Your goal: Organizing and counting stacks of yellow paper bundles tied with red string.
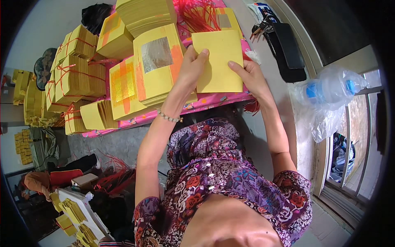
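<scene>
A yellow rectangle of paper (219, 61) lies between my hands near the table's front edge; whether it is one sheet or a thin stack I cannot tell. My left hand (192, 66) grips its left edge, thumb on top. At the right edge my right hand (250, 78) pinches it, the fingers mostly hidden underneath. Just left of my left hand stands a tall stack of yellow paper (144, 84), its top sheet bearing a silver square and orange bands. Beside that is a lower stack with a gold square (123, 88).
Yellow bundles tied with red string (76, 80) are piled at the left of the pink-covered table (185, 108). Red strings (199, 18) lie at the back. A phone (288, 45) and keys (263, 26) rest on the right ledge, near a bagged plastic bottle (329, 88). Another person (66, 177) is at lower left.
</scene>
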Demonstrator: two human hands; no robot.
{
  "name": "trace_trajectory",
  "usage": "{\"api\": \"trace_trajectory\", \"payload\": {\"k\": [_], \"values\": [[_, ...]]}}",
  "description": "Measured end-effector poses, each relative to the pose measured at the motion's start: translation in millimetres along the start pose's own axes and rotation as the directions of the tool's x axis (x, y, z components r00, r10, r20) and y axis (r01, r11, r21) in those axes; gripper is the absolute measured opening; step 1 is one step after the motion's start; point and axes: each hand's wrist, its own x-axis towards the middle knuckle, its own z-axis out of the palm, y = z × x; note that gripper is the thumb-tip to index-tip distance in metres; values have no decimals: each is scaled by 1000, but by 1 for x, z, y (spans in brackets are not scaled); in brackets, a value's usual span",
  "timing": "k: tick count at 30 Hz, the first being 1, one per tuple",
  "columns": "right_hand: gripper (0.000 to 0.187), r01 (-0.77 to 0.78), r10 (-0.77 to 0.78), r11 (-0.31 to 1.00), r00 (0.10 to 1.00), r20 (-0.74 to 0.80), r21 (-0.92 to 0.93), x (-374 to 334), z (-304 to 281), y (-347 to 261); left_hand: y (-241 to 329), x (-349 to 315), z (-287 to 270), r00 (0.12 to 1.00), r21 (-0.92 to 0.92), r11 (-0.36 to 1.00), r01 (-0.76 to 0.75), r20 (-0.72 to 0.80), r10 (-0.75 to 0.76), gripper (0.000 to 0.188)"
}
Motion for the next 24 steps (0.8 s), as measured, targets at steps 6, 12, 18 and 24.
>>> {"api": "trace_trajectory", "payload": {"k": [6, 12, 18, 24], "values": [[35, 2, -3, 1000, 1000, -24, -20, -2, -1, 0, -3, 9, 1, 1000, -18, 1000, -22, -11, 22, 28], [35, 9, -9, 1000, 1000, -7, 15, -12, 3, 1, -4, 9, 5, 994, 24, 995, -98, -53, 99, 22], [34, -77, 77, 993, 997, -1, -95, -25, -3, 10, 12, 1, 11, 988, 203, 973, -108, -89, 128, 24], [35, -110, 111, 993, 994, 8, -47, -26, -6, 23, -1, 3, 9, 963, 182, 957, -226, -105, 248, 24]]}}
